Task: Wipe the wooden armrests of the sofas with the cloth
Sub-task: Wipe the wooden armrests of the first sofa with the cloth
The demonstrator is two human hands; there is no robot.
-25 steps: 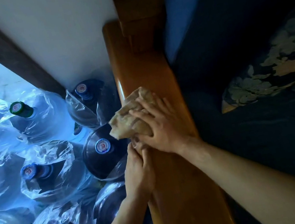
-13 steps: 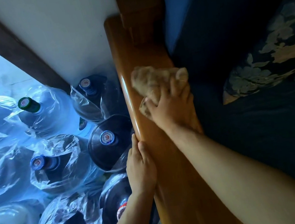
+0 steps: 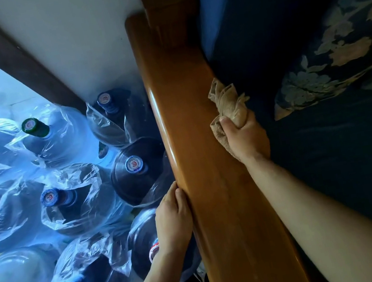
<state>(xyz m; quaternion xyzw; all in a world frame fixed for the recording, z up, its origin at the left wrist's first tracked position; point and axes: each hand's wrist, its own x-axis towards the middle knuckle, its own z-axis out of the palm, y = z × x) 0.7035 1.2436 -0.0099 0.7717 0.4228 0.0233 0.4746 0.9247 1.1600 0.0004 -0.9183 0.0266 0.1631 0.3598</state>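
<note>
A glossy brown wooden armrest (image 3: 194, 139) runs from the lower middle up to the sofa's back post. My right hand (image 3: 245, 137) grips a crumpled tan cloth (image 3: 228, 106) at the armrest's right edge, against the dark blue seat. The cloth bunches up above my fingers and hangs a little below my thumb. My left hand (image 3: 173, 220) rests flat against the armrest's left edge, fingers pointing up, holding nothing.
Several large water bottles (image 3: 71, 203) wrapped in clear plastic crowd the floor left of the armrest. A white wall (image 3: 68, 44) with a dark wooden frame stands behind them. A floral cushion (image 3: 338, 54) lies on the dark blue sofa seat (image 3: 345, 162) at right.
My right hand carried the cloth from the armrest's left side across the top to its right edge beside the seat. My left hand stayed on the left edge.
</note>
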